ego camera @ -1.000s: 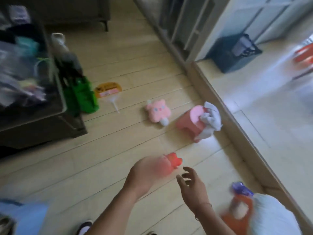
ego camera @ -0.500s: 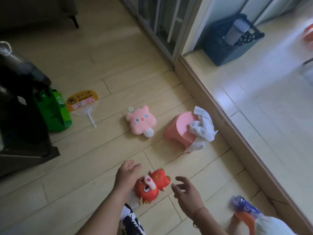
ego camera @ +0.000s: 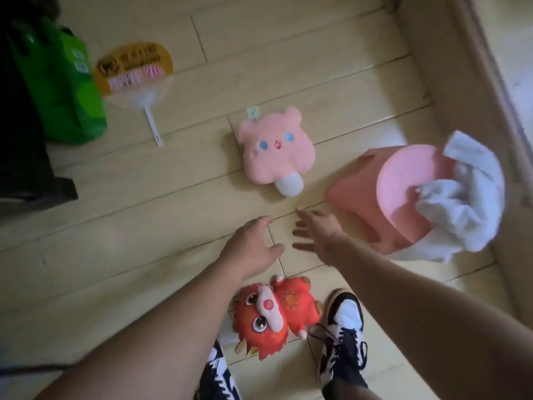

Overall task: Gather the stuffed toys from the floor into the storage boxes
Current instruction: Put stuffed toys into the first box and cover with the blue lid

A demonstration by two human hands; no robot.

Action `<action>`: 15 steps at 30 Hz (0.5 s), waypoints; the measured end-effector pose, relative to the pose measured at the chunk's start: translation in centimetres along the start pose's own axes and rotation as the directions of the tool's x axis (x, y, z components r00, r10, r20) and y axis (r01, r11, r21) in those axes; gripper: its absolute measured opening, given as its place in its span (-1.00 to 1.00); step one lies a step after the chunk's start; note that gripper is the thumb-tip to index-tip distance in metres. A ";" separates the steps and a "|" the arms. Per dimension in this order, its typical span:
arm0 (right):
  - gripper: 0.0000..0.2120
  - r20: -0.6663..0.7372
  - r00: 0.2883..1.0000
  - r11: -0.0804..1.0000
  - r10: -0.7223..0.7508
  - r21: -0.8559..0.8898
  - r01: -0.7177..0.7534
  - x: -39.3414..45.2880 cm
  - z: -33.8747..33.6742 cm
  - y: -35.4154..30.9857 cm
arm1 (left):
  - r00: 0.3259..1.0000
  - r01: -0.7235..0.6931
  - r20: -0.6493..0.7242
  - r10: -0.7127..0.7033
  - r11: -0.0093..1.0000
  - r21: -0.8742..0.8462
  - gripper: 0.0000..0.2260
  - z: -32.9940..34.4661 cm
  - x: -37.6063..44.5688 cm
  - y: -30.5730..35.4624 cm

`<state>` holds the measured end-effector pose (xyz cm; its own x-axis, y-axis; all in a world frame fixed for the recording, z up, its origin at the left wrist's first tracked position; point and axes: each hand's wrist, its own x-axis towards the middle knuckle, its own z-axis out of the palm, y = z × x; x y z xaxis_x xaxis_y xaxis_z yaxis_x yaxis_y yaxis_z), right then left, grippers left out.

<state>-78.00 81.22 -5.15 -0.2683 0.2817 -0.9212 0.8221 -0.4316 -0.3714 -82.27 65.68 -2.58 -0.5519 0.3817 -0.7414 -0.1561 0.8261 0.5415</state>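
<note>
Pale wooden floorboards (ego camera: pixel 121 226) are filling the view, running at a slant from lower left to upper right, with a raised beige sill (ego camera: pixel 473 82) closing off the right side. Both arms are reaching forward and down over the boards: the left hand (ego camera: pixel 253 245) is hanging with relaxed, spread fingers and holding nothing, and the right hand (ego camera: pixel 315 235) is stretching out just beside it, fingers straight and splayed, also holding nothing. Between the two hands a narrow strip of bare floor is showing. Ahead of the fingertips, a pink stuffed toy (ego camera: pixel 274 148) is lying face up on the boards, its white tail pointing toward the hands and a small gap of floor separating it from them. Behind the hands, near the person's feet, a red stuffed toy (ego camera: pixel 268 316) is lying on the floor, sitting just beside the black-and-white right shoe (ego camera: pixel 343 333), with the left shoe (ego camera: pixel 219 376) partly showing under the left forearm. To the right of the pink toy a pink stool (ego camera: pixel 403 192) is tipped on its side close to the sill, with a white cloth (ego camera: pixel 461 197) bunched over its far end. On the left, a round paper fan (ego camera: pixel 135 76) is lying flat with its white handle pointing toward the camera, next to a green bag (ego camera: pixel 63 88) standing against dark furniture (ego camera: pixel 20 140) at the left edge. Open boards are stretching wide between the fan and the pink toy and across the lower left.
</note>
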 end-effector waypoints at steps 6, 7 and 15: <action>-0.50 0.123 0.991 0.996 0.056 0.055 -0.063 13.1 3.9 -2.6 | 0.978 -0.097 -0.193 0.076 0.990 -0.099 -0.49 2.1 7.2 -3.8; -0.49 0.132 0.991 0.999 0.018 0.044 -0.024 14.2 3.8 -2.6 | 0.969 -0.132 -0.222 0.109 0.987 -0.089 -0.46 2.4 7.4 -4.6; -0.66 0.184 0.832 0.708 -0.524 -0.449 0.546 7.1 -1.9 -2.7 | 0.736 -0.348 -0.402 0.545 0.814 0.465 -0.08 0.3 4.3 -3.5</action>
<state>-81.14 86.03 -10.46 -0.7465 0.3024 -0.5927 0.6609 0.2329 -0.7134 -83.85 64.59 -7.81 -0.8206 0.5641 -0.0912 0.4460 0.7321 0.5149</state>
